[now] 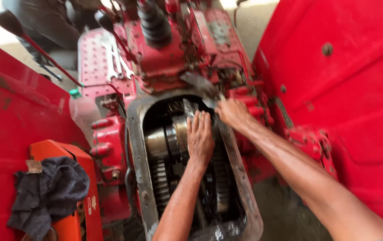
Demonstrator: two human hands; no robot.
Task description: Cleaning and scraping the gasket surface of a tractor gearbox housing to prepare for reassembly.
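Inside the open gearbox housing [140,147], the left hand [199,136] lies flat, fingers extended, on the gear shaft [164,140], which runs crosswise. The right hand [231,111] grips the housing's far-right rim, nearer the rim than the shaft.

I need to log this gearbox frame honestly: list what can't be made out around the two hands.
- Head view: the left hand covers the gear shaft beneath it; what its palm touches is hidden.
- Right hand: fingertips motion-blurred at the housing rim; any held part is unclear.
- Lower gears: dark, partly behind the left forearm.
- Wrenches: too blurred to size.
- Dark cloth hides what lies beneath it.
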